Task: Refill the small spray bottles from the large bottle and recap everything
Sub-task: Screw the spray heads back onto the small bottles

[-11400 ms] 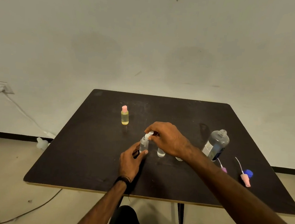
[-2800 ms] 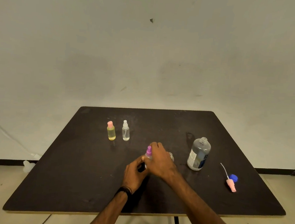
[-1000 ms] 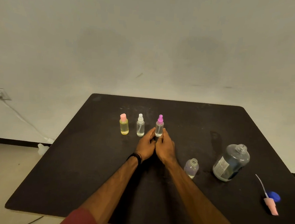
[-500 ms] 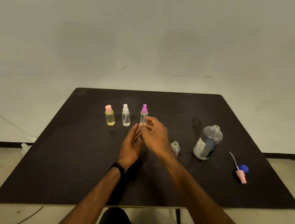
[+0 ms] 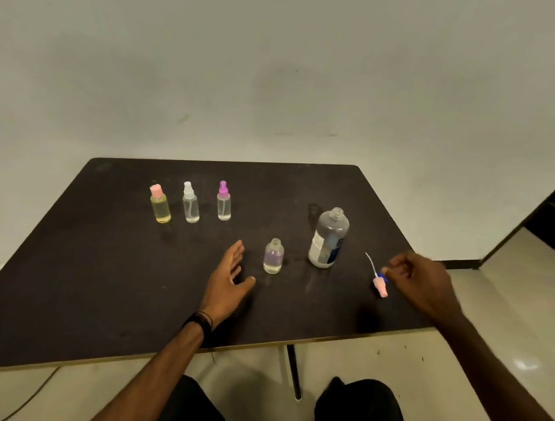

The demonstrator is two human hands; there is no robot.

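Three capped small bottles stand in a row at the back left of the black table [image 5: 96, 295]: a yellow one with a pink cap [image 5: 160, 205], a clear one with a white spray top [image 5: 190, 203] and a clear one with a purple spray top [image 5: 224, 202]. An uncapped small bottle [image 5: 273, 257] stands mid-table, with my left hand [image 5: 229, 281] open just left of it, not touching. The large clear bottle [image 5: 328, 239] stands uncapped to its right. My right hand [image 5: 421, 283], fingers loosely curled and holding nothing, hovers beside the pink spray top [image 5: 380, 286] and the blue cap [image 5: 383, 277].
The table's right and front edges lie close to my right hand. A pale wall stands behind the table. A cable [image 5: 32, 393] runs on the floor at the lower left, and a table leg [image 5: 291, 371] shows below the front edge.
Both hands have left the purple-topped bottle, which now stands in the row. My right hand has swung right to the pink spray top. My left hand has come back beside the uncapped small bottle.
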